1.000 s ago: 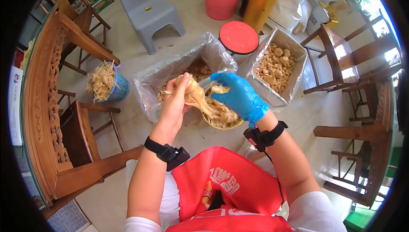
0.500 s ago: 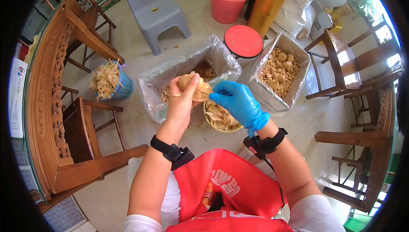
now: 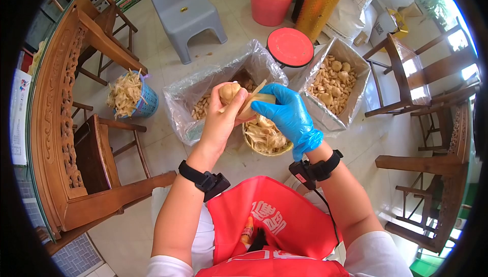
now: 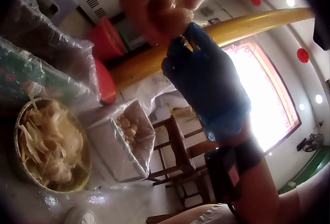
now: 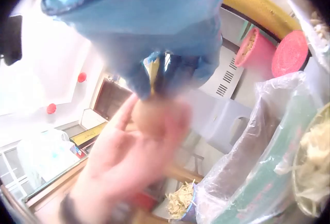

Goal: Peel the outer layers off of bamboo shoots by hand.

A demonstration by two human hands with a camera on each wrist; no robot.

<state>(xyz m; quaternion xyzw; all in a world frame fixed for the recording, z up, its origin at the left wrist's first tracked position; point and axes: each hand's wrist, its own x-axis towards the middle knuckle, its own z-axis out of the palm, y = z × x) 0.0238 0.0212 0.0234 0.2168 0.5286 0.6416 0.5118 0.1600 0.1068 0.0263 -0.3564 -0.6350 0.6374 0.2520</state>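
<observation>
In the head view my bare left hand (image 3: 216,124) grips a pale, rounded garlic bulb (image 3: 230,92) above the lined boxes. The thumb lies across the bulb's near side. My right hand (image 3: 292,117), in a blue glove, pinches the bulb's loose papery skin (image 3: 254,105) between thumb and fingers. Both hands are close together, and the skin spans the gap between them. Below them stands a round yellow basket (image 4: 16,149) heaped with peelings (image 3: 267,137). From the right wrist side, gloved fingers (image 5: 193,72) meet at the bulb's tip.
A plastic-lined box (image 3: 179,119) holding cloves stands behind the hands. Another lined box (image 3: 325,115) with cloves and bulbs is to the right. A blue basket (image 3: 149,105) of peelings, a grey chair (image 3: 195,25), a red-topped stool (image 3: 290,47) and wooden chairs surround the spot.
The gloved hand first hovered open-fingered beside a trailing bundle of skin, then pinched the skin. Now a wide piece of skin is spread between the hands, and the bulb's round side shows more.
</observation>
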